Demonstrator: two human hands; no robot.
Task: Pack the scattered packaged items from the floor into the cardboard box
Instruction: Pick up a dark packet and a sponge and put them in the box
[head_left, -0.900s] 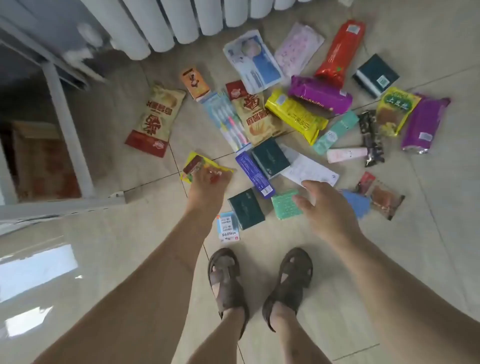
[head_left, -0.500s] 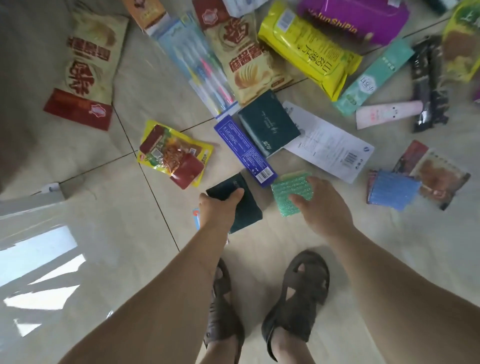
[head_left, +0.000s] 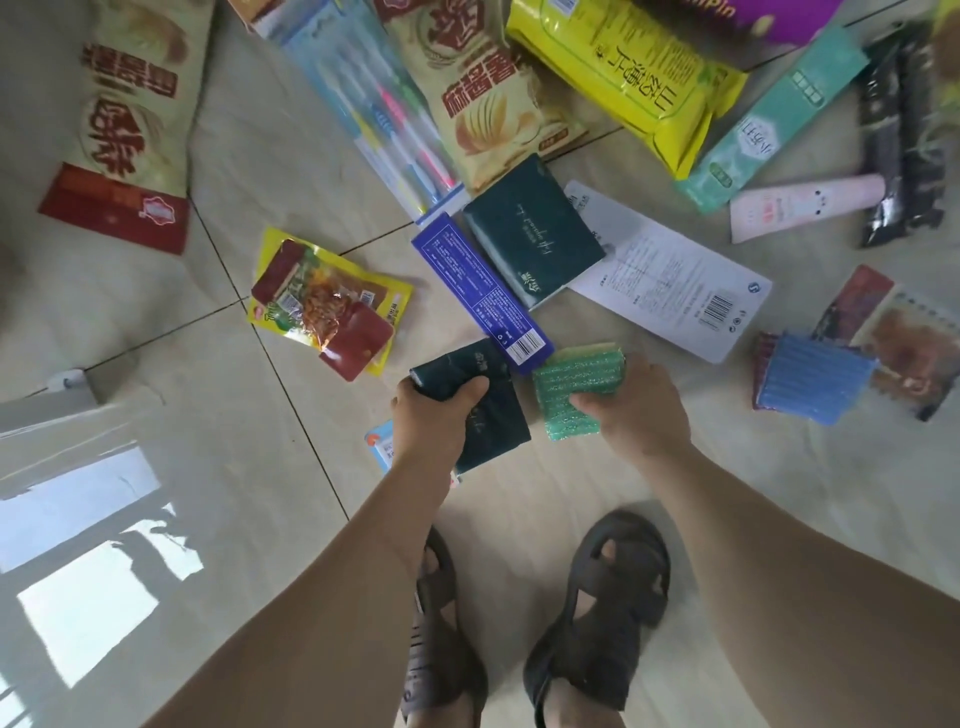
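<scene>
My left hand (head_left: 431, 423) grips a dark green tissue pack (head_left: 493, 410) by its upper corner, low over the tiled floor. Just to its right, my right hand (head_left: 634, 410) holds a green scouring pad (head_left: 576, 379), thumb on top. Around them lie a blue box (head_left: 483, 291), a second dark green tissue pack (head_left: 535, 234), a white printed pack (head_left: 670, 280), a yellow snack pouch (head_left: 327, 306) and a blue scouring pad (head_left: 810, 382). The cardboard box is out of view.
Further packets crowd the top: two beige chip bags (head_left: 130, 119), a toothbrush pack (head_left: 384, 114), a yellow wipes pack (head_left: 628, 73), a teal box (head_left: 774, 119), a pink tube (head_left: 800, 208). A small blue-white packet (head_left: 382, 447) lies under my left wrist. My sandalled feet (head_left: 597, 613) stand below.
The view has dropped closer to the floor. My left hand left the yellow pouch and closed on the dark green tissue pack; my right hand came down and took hold of the green pad.
</scene>
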